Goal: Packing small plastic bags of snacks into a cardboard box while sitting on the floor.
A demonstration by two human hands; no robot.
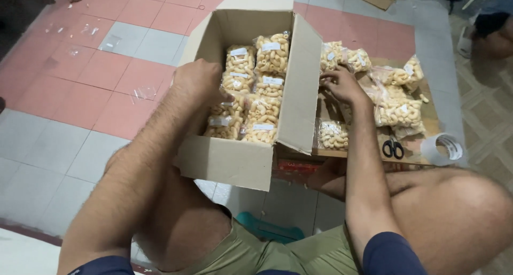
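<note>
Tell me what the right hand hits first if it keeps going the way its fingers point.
The right hand points toward the box's right flap; it would probably meet that cardboard first, though depth is unclear.

Black scissors [393,148] lie at the near edge of my cardboard sheet [427,106], a tape roll [442,149] just beside them on the tiled floor [80,93]. Clear plastic scraps [143,93] are scattered far left.

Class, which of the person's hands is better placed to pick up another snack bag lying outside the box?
Probably the right hand: it touches the loose snack bags. The left hand rests on the box.
</note>
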